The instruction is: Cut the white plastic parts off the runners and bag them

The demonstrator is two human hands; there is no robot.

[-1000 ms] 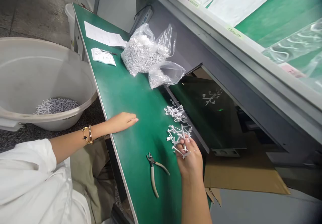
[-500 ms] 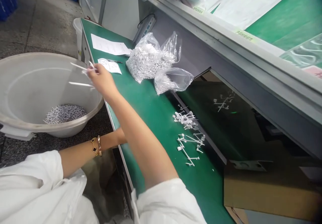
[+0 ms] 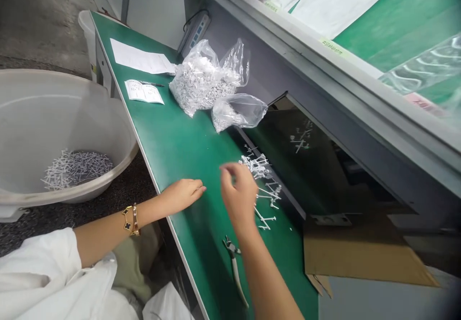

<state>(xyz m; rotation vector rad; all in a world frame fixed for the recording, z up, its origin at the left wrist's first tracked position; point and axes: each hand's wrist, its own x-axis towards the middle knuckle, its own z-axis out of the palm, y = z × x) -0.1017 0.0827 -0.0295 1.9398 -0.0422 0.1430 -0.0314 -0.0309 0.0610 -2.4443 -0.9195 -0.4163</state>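
Observation:
My left hand [image 3: 182, 194] rests on the near edge of the green table [image 3: 173, 137], fingers loosely curled, holding nothing that I can see. My right hand [image 3: 239, 193] hovers above the table beside a small heap of white plastic sprue pieces [image 3: 264, 185]; its fingers are blurred by motion and look empty. Small cutting pliers [image 3: 235, 265] lie on the table beside my right forearm. A large grey basin [image 3: 46, 118] at the left holds a pile of white plastic sticks [image 3: 74, 166].
Two clear bags of small white parts [image 3: 205, 80] [image 3: 237, 111] lie further along the table, with a paper sheet [image 3: 140, 60] and a small label slip [image 3: 143, 92]. A dark conveyor opening [image 3: 306, 157] lies right; a cardboard box [image 3: 360, 253] sits below it.
My right hand was over the basin with white sticks half a second ago. It has swung back to the sprue heap without them. The left hand has stayed at the table edge.

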